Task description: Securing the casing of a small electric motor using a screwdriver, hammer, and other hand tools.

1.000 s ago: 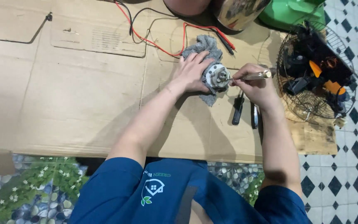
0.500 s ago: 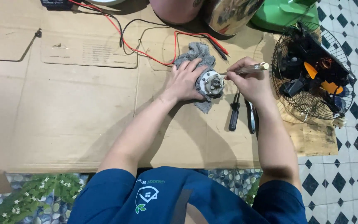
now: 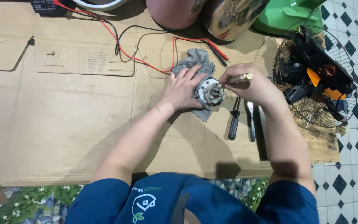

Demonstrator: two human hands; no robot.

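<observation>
Left hand (image 3: pixel 184 89) grip steadying motor (image 3: pixel 210 92), right hand (image 3: pixel 249 86) tool (image 3: pixel 239 78) touching it

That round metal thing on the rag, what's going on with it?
A person sits over a sheet of cardboard on the floor. Their left hand steadies a small round motor that lies on a grey rag. Their right hand holds a slim tool with a brass-coloured end, its tip at the motor's centre. A black-handled screwdriver and pliers lie beside it; red and black probe leads run behind, and a wire fan guard holding parts sits to the right.
</observation>
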